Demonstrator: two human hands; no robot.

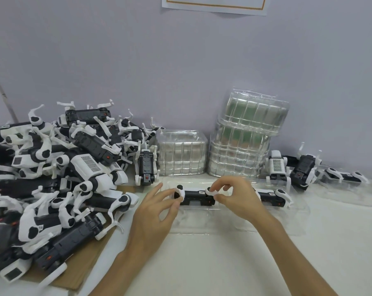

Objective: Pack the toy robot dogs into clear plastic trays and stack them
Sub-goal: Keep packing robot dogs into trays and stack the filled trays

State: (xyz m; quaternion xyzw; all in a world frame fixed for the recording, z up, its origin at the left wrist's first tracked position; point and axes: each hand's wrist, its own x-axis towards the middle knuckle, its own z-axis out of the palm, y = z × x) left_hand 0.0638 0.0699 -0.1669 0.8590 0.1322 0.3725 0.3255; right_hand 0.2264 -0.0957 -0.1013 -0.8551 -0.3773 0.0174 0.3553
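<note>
a person is seating a toy robot dog (196, 197) into a clear plastic tray (213, 225) at centre frame. the left hand (153, 212) is pinching the joint at its left end, other fingers spread; the right hand (238, 197) is pinching a white leg at its right end. next, the legs probably need folding flat and pressing down. behind, stacked trays (245, 135) are standing; a loose dog pile (63, 167) is lying at left.
</note>
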